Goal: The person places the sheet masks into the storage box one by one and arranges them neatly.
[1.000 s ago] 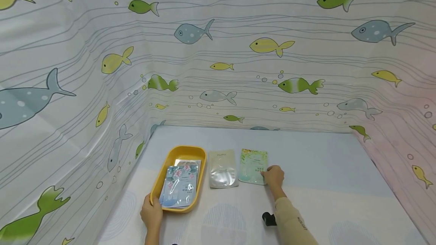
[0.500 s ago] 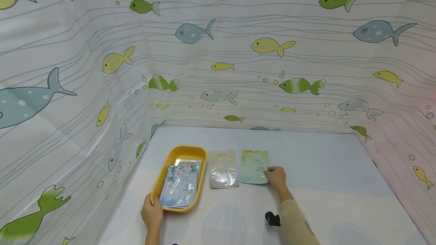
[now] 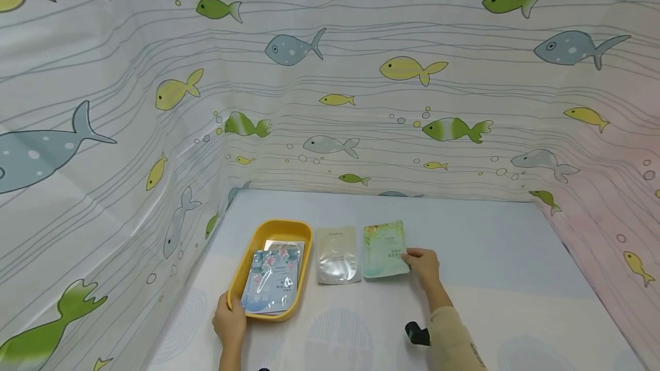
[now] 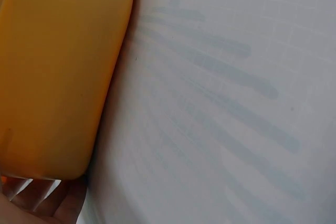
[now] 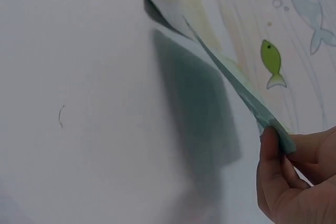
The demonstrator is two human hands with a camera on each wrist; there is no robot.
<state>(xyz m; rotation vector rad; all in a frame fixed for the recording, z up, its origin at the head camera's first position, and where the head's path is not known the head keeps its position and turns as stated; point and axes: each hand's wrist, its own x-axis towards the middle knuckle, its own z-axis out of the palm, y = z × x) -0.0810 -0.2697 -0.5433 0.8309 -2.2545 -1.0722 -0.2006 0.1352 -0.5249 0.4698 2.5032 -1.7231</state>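
My left hand (image 3: 229, 320) grips the near left corner of a yellow plastic tray (image 3: 286, 223). Its fingers (image 4: 68, 203) curl under the tray's end in the left wrist view. In the tray lie several flat packets, with a blue floral packet (image 3: 274, 282) on top. My right hand (image 3: 425, 264) pinches the right edge of a green leaf-patterned packet (image 3: 384, 252) between thumb and fingers. In the right wrist view this packet (image 5: 265, 114) appears edge-on, raised off the table, with its shadow below.
A beige and silver packet (image 3: 337, 256) lies flat between the tray and the green packet. A white tabletop (image 3: 495, 308) carries everything. Fish-patterned sheeting (image 3: 361, 130) stands at the back and both sides. A black device (image 3: 417, 334) sits at my right wrist.
My right hand has moved slightly right. The green packet, flat earlier, now tilts up from the table in the pinch. My left hand and the tray stay put.
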